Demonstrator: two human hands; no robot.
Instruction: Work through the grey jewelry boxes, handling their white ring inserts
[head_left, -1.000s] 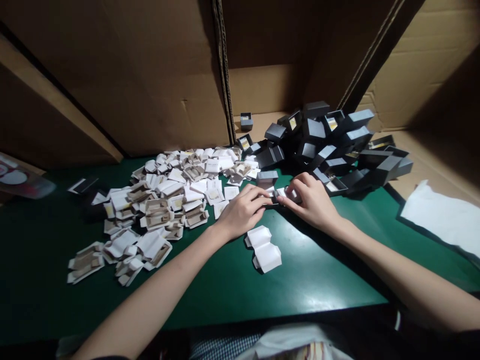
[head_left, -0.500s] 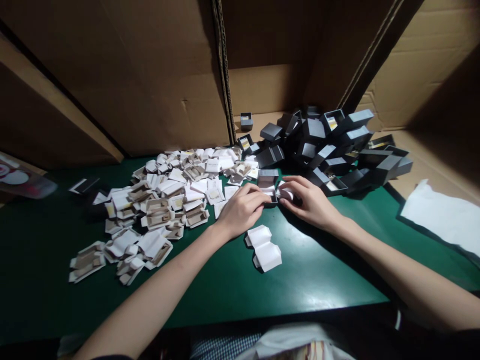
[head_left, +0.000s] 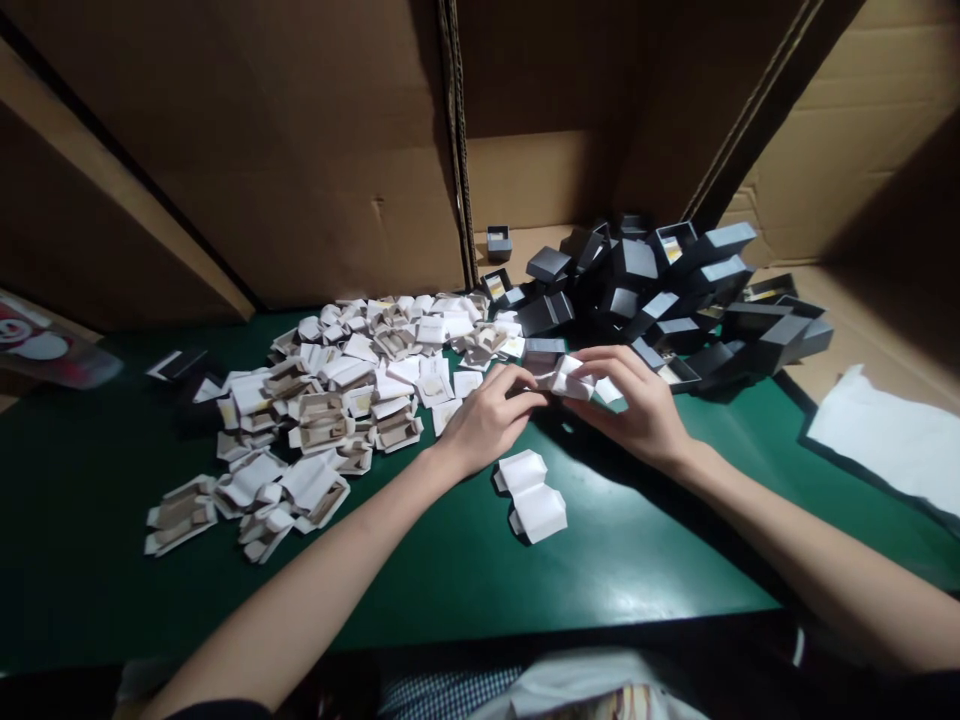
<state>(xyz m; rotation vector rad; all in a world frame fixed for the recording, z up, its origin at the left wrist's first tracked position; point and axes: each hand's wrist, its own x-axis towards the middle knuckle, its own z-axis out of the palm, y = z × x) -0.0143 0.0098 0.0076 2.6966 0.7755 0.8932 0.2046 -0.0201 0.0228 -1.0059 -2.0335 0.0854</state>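
Observation:
My left hand (head_left: pixel 486 420) and my right hand (head_left: pixel 637 405) meet over the green table (head_left: pixel 637 560), both pinching a small folded white card insert (head_left: pixel 571 380). The insert is lifted a little above the table, just in front of a small dark grey box (head_left: pixel 541 352). A second folded white insert (head_left: pixel 530 497) lies on the table below my left wrist. To the left spreads a heap of white card inserts (head_left: pixel 337 400). A pile of dark grey boxes (head_left: pixel 660 290) is stacked behind my right hand.
Brown cardboard walls (head_left: pixel 300 150) close off the back and right. A white sheet (head_left: pixel 885 430) lies on cardboard at the right. A flat dark piece (head_left: pixel 176 365) and a red-and-white packet (head_left: pixel 45 350) sit at the far left.
Both hands have lifted the white insert slightly off the table and away from the small grey box. The view shifted a little.

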